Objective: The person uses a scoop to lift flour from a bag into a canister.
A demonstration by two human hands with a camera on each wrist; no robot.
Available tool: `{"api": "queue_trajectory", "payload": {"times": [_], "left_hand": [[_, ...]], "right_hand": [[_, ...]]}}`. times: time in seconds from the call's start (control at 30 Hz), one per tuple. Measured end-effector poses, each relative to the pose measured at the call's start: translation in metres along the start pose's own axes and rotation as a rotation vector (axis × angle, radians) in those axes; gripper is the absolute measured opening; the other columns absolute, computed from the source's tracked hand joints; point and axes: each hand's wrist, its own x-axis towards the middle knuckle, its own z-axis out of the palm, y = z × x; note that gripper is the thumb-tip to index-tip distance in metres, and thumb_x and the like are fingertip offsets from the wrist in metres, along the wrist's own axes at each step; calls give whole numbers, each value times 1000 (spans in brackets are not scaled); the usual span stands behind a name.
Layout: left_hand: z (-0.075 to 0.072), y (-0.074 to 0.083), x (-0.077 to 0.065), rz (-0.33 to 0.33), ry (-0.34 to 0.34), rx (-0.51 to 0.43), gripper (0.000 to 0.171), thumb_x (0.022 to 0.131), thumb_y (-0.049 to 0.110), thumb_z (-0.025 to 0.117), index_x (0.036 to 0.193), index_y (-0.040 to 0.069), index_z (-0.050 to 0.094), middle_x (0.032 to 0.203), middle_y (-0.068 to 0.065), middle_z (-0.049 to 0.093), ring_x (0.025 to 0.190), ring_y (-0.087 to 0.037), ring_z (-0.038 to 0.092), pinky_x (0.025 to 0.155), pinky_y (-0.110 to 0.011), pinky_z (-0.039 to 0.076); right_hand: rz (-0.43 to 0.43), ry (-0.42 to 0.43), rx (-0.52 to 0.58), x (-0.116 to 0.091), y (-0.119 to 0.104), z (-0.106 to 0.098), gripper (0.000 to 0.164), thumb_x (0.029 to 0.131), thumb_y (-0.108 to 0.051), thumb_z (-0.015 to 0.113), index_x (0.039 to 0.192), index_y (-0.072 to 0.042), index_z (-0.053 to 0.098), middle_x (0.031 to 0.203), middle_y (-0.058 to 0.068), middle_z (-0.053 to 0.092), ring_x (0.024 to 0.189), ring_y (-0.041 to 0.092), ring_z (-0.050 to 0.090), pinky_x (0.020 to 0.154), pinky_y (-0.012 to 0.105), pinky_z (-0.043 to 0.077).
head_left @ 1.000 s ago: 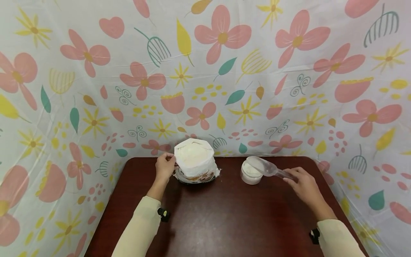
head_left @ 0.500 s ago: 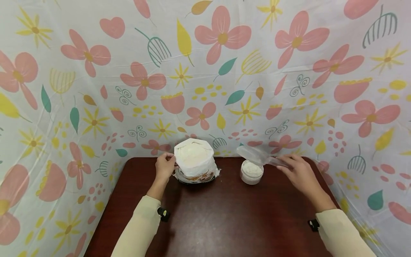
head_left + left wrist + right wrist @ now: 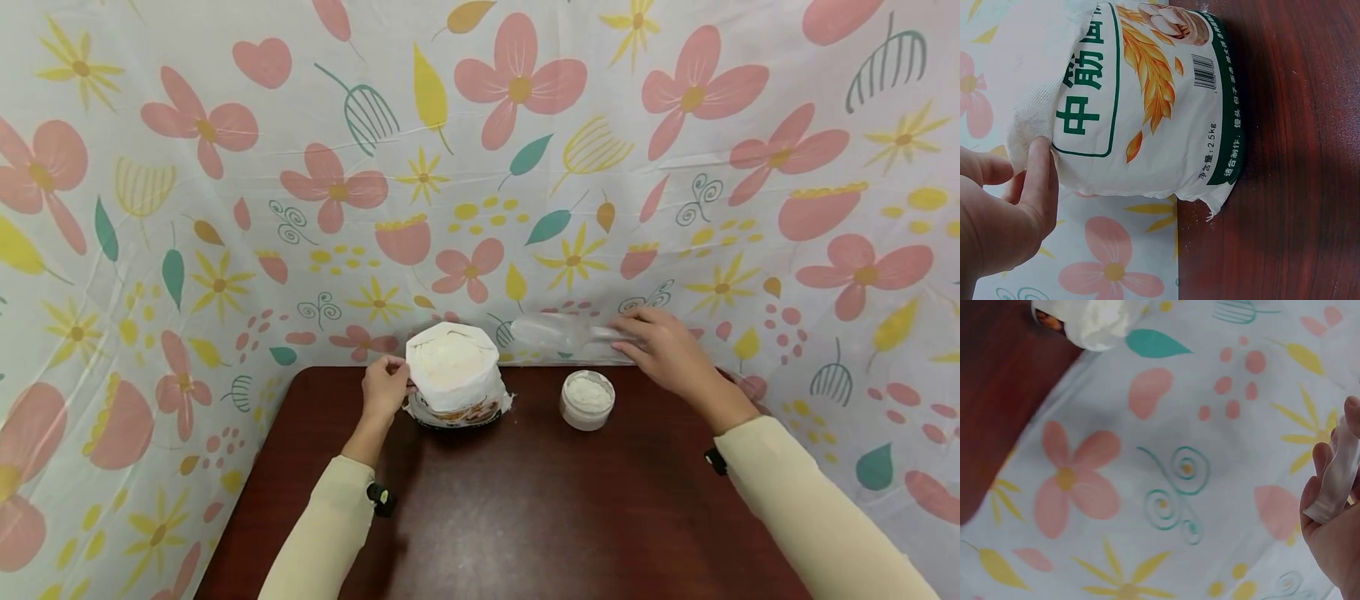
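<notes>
A white flour bag (image 3: 459,402) with its top edge folded out stands on the table at the back left. In the left wrist view, the bag (image 3: 1154,144) shows green lettering and a wheat picture. My left hand (image 3: 386,390) pinches the bag's rim between thumb and fingers. My right hand (image 3: 667,354) grips the handle of a clear plastic scoop (image 3: 551,332), held in the air between bag and jar. Beneath and to the right of the scoop, a small round jar (image 3: 587,415) holds white powder. Motion blur hides whether the scoop carries anything.
The dark red-brown table (image 3: 480,517) ends at the back against a flowered curtain (image 3: 480,200), which also hangs along both sides. White specks lie on the table beside the bag. A dark-edged object (image 3: 738,383) partly shows behind the right forearm.
My right hand has lifted the scoop off the jar and moved it up and left towards the bag. The left hand stays at the bag's rim.
</notes>
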Motion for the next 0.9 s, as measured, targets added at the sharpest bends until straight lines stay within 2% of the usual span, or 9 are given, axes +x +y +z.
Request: {"api": "queue_trajectory", "payload": {"times": [0.2, 0.33, 0.53, 0.7, 0.9], "left_hand": [[1, -1, 1, -5, 1, -3, 21, 103, 9, 57, 115, -5, 66, 98, -16, 60, 75, -19, 71, 86, -50, 66], [0, -3, 2, -7, -3, -9, 21, 103, 9, 57, 115, -5, 66, 97, -16, 60, 74, -18, 71, 86, -50, 66], [-1, -3, 2, 1, 6, -12, 21, 102, 8, 57, 115, -5, 66, 96, -16, 60, 72, -16, 70, 83, -49, 67], [-1, -3, 2, -2, 6, -7, 21, 102, 9, 57, 116, -4, 66, 97, -16, 60, 72, -17, 71, 86, -52, 66], [0, -3, 3, -1, 9, 0, 19, 102, 10, 58, 113, -4, 67, 96, -15, 60, 73, -18, 72, 77, -41, 69]], "right_hand": [[-110, -21, -5, 30, -6, -1, 34, 84, -7, 84, 117, -6, 77, 104, 8, 67, 88, 25, 61, 69, 41, 52], [-154, -64, -24, 50, -10, 0, 34, 85, -9, 84, 119, -8, 77, 102, 5, 67, 86, 22, 61, 70, 38, 52], [-188, -142, -50, 77, -19, 5, 28, 87, -10, 83, 115, -7, 78, 102, 7, 69, 88, 25, 65, 72, 40, 57], [-250, -167, -88, 93, -27, 14, 25, 85, -9, 85, 110, -6, 78, 100, 10, 69, 87, 28, 67, 72, 42, 59], [-292, -228, -163, 109, -37, 25, 25, 85, -12, 86, 108, -9, 78, 101, 10, 68, 91, 30, 67, 79, 43, 60]]}}
